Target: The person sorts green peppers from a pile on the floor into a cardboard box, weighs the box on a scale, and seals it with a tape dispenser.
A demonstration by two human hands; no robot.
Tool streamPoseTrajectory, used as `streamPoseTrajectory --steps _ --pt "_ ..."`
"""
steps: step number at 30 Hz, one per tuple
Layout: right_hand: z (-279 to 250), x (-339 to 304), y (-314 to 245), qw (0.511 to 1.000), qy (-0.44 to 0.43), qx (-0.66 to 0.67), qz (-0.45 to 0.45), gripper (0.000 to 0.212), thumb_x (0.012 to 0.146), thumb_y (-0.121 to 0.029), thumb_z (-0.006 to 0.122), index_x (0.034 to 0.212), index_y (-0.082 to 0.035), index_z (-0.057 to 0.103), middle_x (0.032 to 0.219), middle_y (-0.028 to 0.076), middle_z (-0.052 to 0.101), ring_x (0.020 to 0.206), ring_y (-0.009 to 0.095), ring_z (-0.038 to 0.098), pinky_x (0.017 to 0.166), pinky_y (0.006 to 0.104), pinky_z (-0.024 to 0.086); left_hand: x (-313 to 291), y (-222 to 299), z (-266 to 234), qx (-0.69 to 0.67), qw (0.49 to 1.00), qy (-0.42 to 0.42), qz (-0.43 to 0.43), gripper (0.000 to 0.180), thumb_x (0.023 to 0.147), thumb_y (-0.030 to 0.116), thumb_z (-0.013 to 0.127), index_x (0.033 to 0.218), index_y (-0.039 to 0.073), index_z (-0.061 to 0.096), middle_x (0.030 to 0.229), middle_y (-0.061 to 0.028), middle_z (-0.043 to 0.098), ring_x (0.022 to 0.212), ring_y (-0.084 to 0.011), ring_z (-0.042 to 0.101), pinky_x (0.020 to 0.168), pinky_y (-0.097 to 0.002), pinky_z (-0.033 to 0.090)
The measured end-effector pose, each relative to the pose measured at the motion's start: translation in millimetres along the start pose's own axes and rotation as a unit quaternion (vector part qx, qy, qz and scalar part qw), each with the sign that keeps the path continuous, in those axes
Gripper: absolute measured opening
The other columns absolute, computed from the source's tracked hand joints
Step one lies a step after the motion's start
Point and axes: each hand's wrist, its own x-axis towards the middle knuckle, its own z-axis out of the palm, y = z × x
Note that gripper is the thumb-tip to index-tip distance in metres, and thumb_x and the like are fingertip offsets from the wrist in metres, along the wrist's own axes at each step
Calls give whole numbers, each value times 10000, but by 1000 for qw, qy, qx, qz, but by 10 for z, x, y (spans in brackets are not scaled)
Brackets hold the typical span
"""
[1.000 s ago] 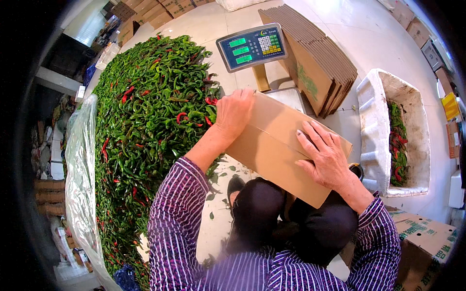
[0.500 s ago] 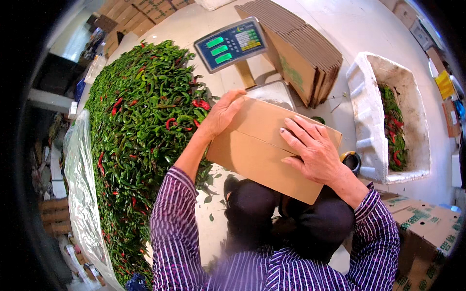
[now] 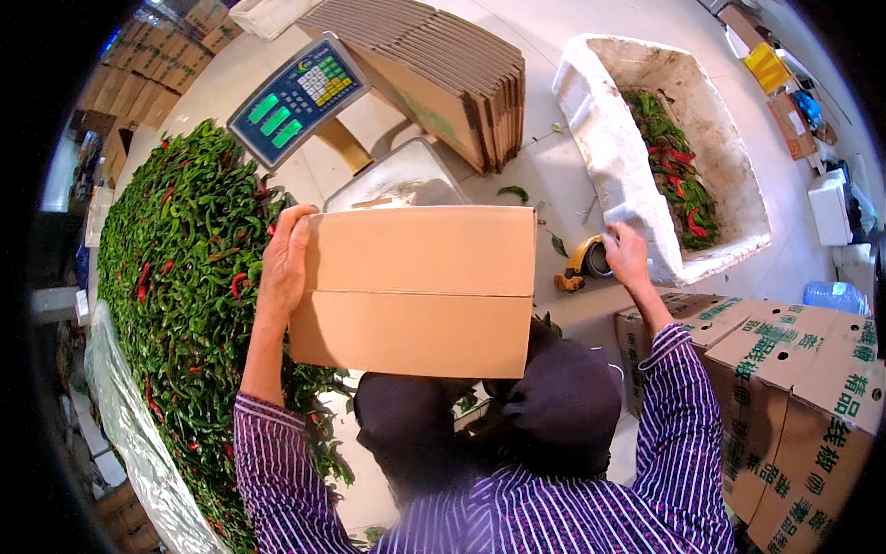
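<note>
A closed brown cardboard box [image 3: 420, 291] rests on my knees, its two top flaps meeting in a seam across the middle. My left hand [image 3: 284, 263] grips the box's left edge. My right hand [image 3: 628, 258] has reached out to the right and lies on a roll of packing tape in a yellow dispenser [image 3: 584, 263] on the floor, beside the white foam crate [image 3: 600, 138]. Whether its fingers have closed on the roll I cannot make out.
A big heap of green and red chilli peppers [image 3: 185, 305] lies to my left on plastic sheet. Ahead stand a platform scale [image 3: 397, 185] with display [image 3: 297, 97] and a stack of flat cartons [image 3: 443, 65]. The foam crate holds peppers. Printed cartons [image 3: 794, 388] sit at right.
My right hand left the box top and moved right to the tape dispenser. The box has turned square to me, and my left hand slid to its left edge.
</note>
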Motion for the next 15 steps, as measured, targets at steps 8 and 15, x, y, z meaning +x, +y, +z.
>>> streamPoseTrajectory --steps 8,15 --pt "770 -128 634 949 -104 -269 -129 505 820 -63 597 1321 -96 544 1410 107 501 1297 315 437 1029 446 392 -56 12 -31 -21 999 13 -40 309 1045 336 434 1172 91 574 1078 -18 584 1020 -135 515 946 -258 389" --pt "979 -266 705 875 -197 -412 -161 310 858 -60 541 1159 -111 596 1170 122 539 1159 303 490 931 447 418 -60 83 -17 -38 998 8 -51 270 1042 277 441 1178 93 585 1097 -10 589 1042 -122 523 949 -253 388"
